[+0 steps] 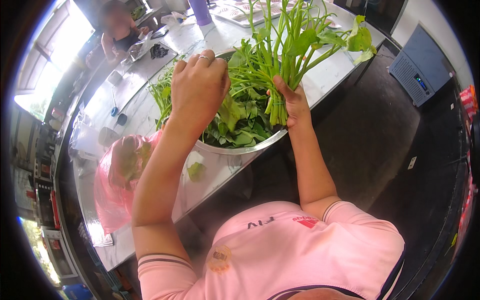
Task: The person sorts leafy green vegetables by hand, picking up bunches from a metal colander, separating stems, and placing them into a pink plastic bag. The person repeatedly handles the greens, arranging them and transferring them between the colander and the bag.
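Note:
My right hand [290,99] grips a bunch of green leafy stalks [287,48] near its cut ends, where a thin band goes around the stems. The bunch stands upright over a metal bowl [240,150] filled with loose green leaves [243,120]. My left hand [200,84], with a ring on one finger, is raised over the bowl's left side with its fingers curled; the fingertips are turned away, so what they hold cannot be seen. More thin green stems [161,95] lie left of the bowl, partly behind my left hand. A single leaf [196,171] rests on the marble-patterned table.
A pink plastic bag [114,180] with leaves inside sits at the table's left, near a white cup [108,136]. A purple tumbler [200,11] and a tray [232,17] stand farther back. Another person [118,37] sits across the table. The table's edge [225,183] runs close before me.

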### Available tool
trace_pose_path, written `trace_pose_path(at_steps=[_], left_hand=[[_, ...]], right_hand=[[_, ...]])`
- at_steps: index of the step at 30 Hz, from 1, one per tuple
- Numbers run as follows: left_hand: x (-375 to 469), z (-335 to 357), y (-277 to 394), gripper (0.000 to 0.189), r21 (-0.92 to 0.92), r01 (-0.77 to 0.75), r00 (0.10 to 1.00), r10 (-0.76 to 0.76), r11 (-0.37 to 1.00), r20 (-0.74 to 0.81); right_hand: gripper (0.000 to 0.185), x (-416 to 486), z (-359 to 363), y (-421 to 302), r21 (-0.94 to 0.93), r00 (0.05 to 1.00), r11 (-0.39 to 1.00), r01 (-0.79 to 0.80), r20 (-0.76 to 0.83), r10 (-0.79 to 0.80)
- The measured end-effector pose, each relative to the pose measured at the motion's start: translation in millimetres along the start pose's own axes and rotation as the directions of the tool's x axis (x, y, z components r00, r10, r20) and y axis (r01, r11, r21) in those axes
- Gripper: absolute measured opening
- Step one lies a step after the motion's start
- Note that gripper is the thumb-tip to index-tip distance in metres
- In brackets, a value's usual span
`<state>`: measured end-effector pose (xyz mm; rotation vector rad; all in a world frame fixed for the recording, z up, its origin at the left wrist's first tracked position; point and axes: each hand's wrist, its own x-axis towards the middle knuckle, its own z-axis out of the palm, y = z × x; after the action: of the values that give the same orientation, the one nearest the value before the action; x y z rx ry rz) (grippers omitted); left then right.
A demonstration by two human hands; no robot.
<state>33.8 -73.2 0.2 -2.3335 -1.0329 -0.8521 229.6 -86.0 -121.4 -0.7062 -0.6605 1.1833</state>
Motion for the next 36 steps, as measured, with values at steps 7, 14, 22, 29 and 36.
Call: trace_pose_path(at_steps=[7, 14, 22, 29, 36], left_hand=[[10.4, -2.9, -41.7, 0.014, -0.887, 0.385, 0.751, -0.646, 0.256, 0.139], [8.8, 28.4, -53.3, 0.026, -0.433, 0.199, 0.978, -0.208, 0.879, 0.027], [15.6, 6.2, -30.7, 0.027, -0.271, -0.096, 0.972, 0.032, 0.958, -0.232], [0.1, 21.0, -9.6, 0.027, 0.059, -0.375, 0.914, 0.359, 0.925, 0.189], [-21.5, -3.2, 20.3, 0.008, 0.139, -0.466, 0.883, 0.452, 0.874, 0.124]], right_hand=[[0.055, 2.8, -4.5, 1.6, -0.008, 0.998, 0.999, -0.047, -0.039, 0.047], [0.048, -4.4, 10.4, -3.6, -0.026, 1.000, 0.999, 0.028, -0.012, -0.029], [0.050, -2.1, 7.6, -2.1, -0.032, 0.999, 0.999, 0.028, 0.019, -0.028], [0.050, -6.6, 10.7, -2.4, -0.080, 0.990, 0.988, 0.135, 0.055, -0.130], [0.045, -7.7, 10.6, -5.5, -0.064, 0.997, 0.994, 0.083, 0.003, -0.083]])
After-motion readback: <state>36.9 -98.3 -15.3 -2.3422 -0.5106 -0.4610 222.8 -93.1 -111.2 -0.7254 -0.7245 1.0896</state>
